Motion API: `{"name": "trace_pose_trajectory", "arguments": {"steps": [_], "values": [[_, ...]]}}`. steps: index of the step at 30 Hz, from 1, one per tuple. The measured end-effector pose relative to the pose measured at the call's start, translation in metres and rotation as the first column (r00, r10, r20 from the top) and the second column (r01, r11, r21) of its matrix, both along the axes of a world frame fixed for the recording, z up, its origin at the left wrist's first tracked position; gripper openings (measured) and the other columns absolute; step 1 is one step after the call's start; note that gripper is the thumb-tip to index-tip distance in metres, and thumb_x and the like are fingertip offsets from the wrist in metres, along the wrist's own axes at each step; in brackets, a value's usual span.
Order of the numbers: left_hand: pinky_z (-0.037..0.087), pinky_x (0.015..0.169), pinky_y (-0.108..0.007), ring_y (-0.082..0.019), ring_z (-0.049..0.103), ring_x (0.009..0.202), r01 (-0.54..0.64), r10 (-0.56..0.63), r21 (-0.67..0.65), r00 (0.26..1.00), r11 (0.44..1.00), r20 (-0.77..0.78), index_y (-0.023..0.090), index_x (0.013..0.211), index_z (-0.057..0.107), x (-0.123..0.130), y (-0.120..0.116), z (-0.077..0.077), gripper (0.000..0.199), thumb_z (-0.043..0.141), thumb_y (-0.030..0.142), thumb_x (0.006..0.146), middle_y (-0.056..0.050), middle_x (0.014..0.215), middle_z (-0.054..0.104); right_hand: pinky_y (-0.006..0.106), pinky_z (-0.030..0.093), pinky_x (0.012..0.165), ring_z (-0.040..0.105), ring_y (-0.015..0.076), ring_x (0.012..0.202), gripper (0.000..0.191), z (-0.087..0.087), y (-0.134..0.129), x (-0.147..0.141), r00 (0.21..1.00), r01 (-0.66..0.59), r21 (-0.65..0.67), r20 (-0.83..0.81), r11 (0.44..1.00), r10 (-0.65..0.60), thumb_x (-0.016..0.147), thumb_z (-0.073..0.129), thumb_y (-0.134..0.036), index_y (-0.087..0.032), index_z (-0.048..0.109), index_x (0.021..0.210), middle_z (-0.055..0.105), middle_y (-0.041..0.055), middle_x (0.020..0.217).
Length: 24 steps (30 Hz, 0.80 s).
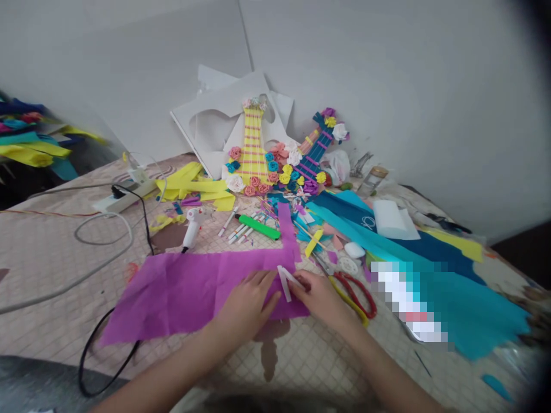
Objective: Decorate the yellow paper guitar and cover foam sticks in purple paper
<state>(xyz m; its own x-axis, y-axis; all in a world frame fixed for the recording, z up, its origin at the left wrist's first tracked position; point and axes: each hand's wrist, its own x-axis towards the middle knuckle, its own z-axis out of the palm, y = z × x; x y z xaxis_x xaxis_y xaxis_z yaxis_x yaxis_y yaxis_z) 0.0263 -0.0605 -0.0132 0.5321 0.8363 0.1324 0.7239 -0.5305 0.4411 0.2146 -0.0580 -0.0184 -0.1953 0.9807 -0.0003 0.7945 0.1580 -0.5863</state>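
A wide sheet of purple crepe paper (pixel 181 292) lies spread across the table in front of me. My left hand (pixel 252 298) rests flat on its right part, fingers stretched out and thumb apart. Close by, my right hand (pixel 316 295) pinches a narrow white folded strip (pixel 284 284), bent into a V over the purple sheet. What the strip is made of I cannot tell. Just right of this hand lie scissors with red and yellow handles (pixel 357 295). A smaller purple strip (pixel 286 226) extends beyond the sheet's far edge.
A white glue gun (pixel 193 226), a green marker (pixel 259 226) and several white pens lie beyond the sheet. Two flower-trimmed paper guitars (pixel 253 143) lean at the back. Teal crepe paper (pixel 456 304) covers the right side. A power strip (pixel 124 195) with cables sits left.
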Motion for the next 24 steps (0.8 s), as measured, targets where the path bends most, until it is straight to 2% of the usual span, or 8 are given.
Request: {"name": "trace_pose_trajectory", "arguments": {"steps": [6, 10, 14, 17, 21, 24], "values": [[0.042, 0.095, -0.045, -0.031, 0.051, 0.111, 0.088, -0.086, 0.022, 0.994, 0.996, -0.065, 0.012, 0.121, 0.049, 0.016, 0.025, -0.005, 0.054, 0.058, 0.041, 0.077, -0.016, 0.12, 0.057, 0.029, 0.042, 0.06, 0.061, 0.0199, 0.069, 0.022, 0.002, 0.012, 0.016, 0.989, 0.089, 0.077, 0.114, 0.993, -0.098, 0.086, 0.043, -0.032, -0.019, 0.061, 0.089, 0.067, 0.0062, 0.079], [0.041, 0.095, -0.045, -0.03, 0.052, 0.11, 0.17, -0.166, 0.041, 0.982, 0.985, -0.085, 0.014, 0.121, 0.05, 0.023, 0.035, -0.008, 0.055, 0.064, 0.033, 0.072, -0.013, 0.118, 0.058, 0.033, 0.041, 0.064, 0.061, 0.0261, 0.079, 0.021, -0.007, 0.017, 0.021, 0.957, 0.138, 0.128, 0.238, 0.982, -0.165, 0.085, 0.046, -0.027, -0.017, 0.064, 0.09, 0.066, 0.014, 0.089], [0.039, 0.096, -0.043, -0.027, 0.052, 0.11, 0.231, -0.226, 0.053, 0.97, 0.971, -0.09, 0.015, 0.12, 0.051, 0.021, 0.041, -0.012, 0.046, 0.059, 0.024, 0.075, -0.011, 0.119, 0.059, 0.033, 0.041, 0.062, 0.061, 0.0272, 0.079, 0.019, -0.013, 0.009, 0.022, 0.927, 0.186, 0.148, 0.301, 0.971, -0.223, 0.083, 0.049, -0.025, -0.017, 0.065, 0.089, 0.065, 0.0149, 0.089], [0.038, 0.098, -0.041, -0.026, 0.051, 0.111, 0.245, -0.241, 0.054, 0.967, 0.968, -0.078, 0.015, 0.122, 0.05, 0.015, 0.043, -0.015, 0.048, 0.058, 0.028, 0.077, -0.011, 0.121, 0.057, 0.032, 0.041, 0.063, 0.061, 0.025, 0.081, 0.023, -0.013, 0.001, 0.022, 0.923, 0.215, 0.161, 0.289, 0.963, -0.254, 0.084, 0.047, -0.029, -0.02, 0.062, 0.1, 0.063, 0.013, 0.097], [0.037, 0.099, -0.042, -0.028, 0.048, 0.114, 0.253, -0.25, 0.048, 0.966, 0.966, -0.06, 0.014, 0.122, 0.05, 0.013, 0.043, -0.017, 0.06, 0.065, 0.042, 0.071, -0.011, 0.122, 0.056, 0.031, 0.042, 0.066, 0.06, 0.0214, 0.073, 0.022, -0.011, -0.006, 0.017, 0.959, 0.172, 0.106, 0.209, 0.979, -0.191, 0.085, 0.045, -0.031, -0.02, 0.064, 0.083, 0.065, 0.008, 0.08], [0.034, 0.101, -0.044, -0.028, 0.047, 0.115, 0.267, -0.265, 0.042, 0.963, 0.963, -0.057, 0.015, 0.121, 0.052, 0.013, 0.042, -0.018, 0.061, 0.065, 0.045, 0.069, -0.011, 0.121, 0.056, 0.032, 0.042, 0.068, 0.059, 0.0221, 0.075, 0.018, -0.014, -0.008, 0.01, 0.979, 0.154, 0.066, 0.126, 0.986, -0.161, 0.083, 0.048, -0.029, -0.019, 0.063, 0.08, 0.066, 0.0076, 0.079]]}}
